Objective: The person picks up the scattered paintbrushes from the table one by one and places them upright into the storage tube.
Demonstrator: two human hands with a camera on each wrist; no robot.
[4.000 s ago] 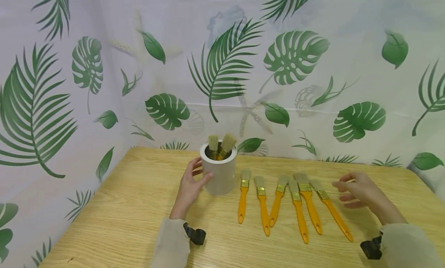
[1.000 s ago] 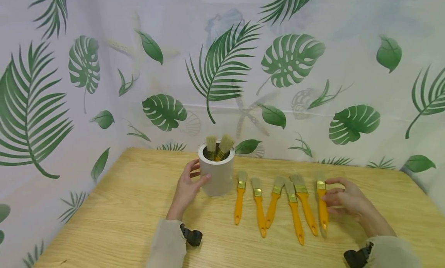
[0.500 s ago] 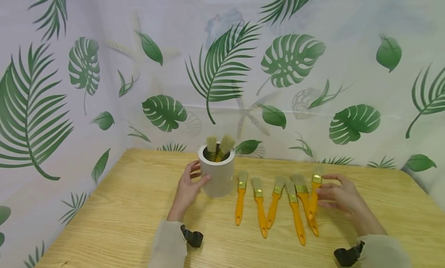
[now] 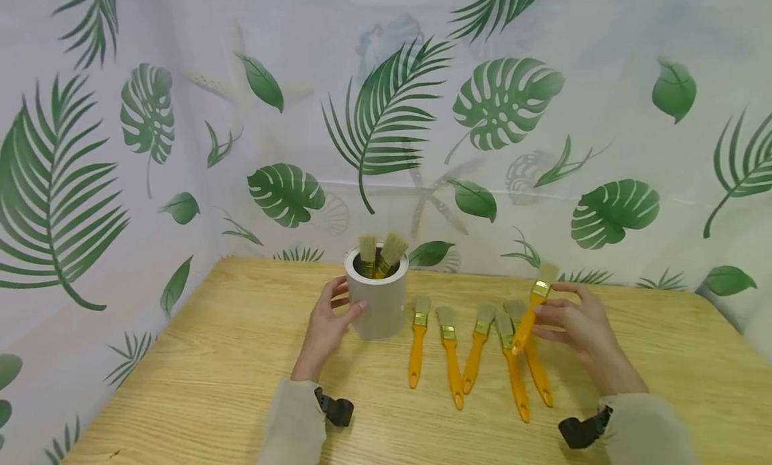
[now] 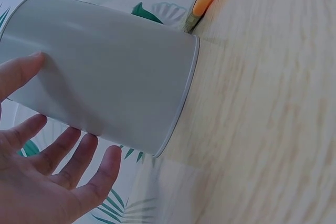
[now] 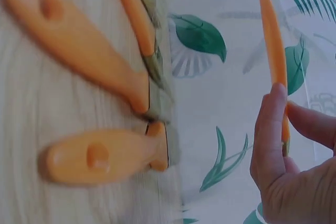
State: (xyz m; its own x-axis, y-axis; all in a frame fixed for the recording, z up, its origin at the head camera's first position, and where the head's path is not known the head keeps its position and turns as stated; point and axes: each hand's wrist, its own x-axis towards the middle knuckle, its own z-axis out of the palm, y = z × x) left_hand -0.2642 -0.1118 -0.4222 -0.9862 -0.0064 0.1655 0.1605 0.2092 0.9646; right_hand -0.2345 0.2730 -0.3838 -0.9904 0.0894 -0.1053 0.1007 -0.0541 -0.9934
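A paintbrush with an orange handle (image 4: 525, 329) is pinched by my right hand (image 4: 577, 325), bristles up and tilted, above the other brushes. In the right wrist view its handle (image 6: 272, 40) stands between thumb and fingers. My left hand (image 4: 326, 327) holds the side of a light grey can (image 4: 378, 311) with a white rim. The left wrist view shows the thumb on one side of the can (image 5: 105, 72) and the fingers along the other. Two brushes (image 4: 392, 250) stand in the can, bristles up; their handles are mostly hidden inside.
Several orange-handled paintbrushes (image 4: 450, 358) lie in a row on the wooden table (image 4: 229, 371), right of the can, bristles toward the back. A leaf-patterned cloth (image 4: 525, 217) hangs behind the table and along its left.
My right hand has taken the rightmost brush off the table, raised it and carried it left over the others. My left hand has stayed at the can.
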